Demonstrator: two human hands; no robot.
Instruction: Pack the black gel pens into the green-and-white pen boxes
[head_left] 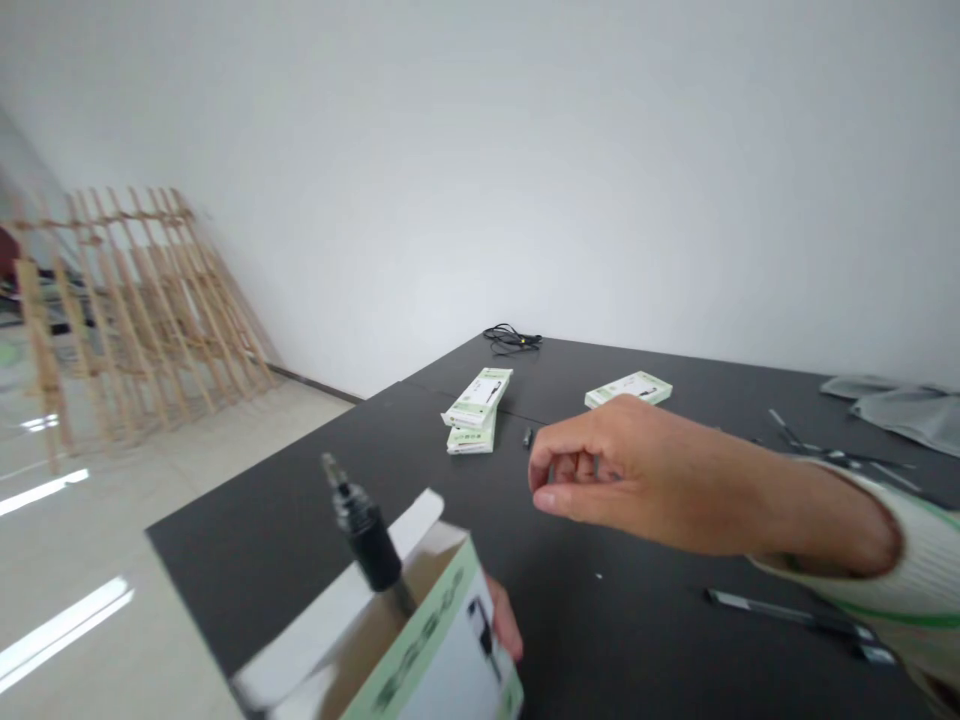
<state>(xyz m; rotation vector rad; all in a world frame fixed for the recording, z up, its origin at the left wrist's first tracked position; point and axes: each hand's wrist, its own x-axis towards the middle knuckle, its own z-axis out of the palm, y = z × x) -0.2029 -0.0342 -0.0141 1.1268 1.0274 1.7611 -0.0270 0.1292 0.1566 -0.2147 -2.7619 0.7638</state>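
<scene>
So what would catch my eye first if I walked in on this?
Probably the right hand, fingers curled, stretched out over the dark table. Below it, at the near edge, the left hand holds an open white-and-green box with a black tool sticking out. Farther back lie more small boxes.

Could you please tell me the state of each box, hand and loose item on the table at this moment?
open box: flap up, black tool sticking out, held from below.
black tool: tilted, lower end inside the box.
left hand: mostly hidden behind the box.
right hand: fingers curled, holding nothing visible.
stacked boxes: closed.
single box: closed, flat.
black cable: coiled, unplugged.
</scene>
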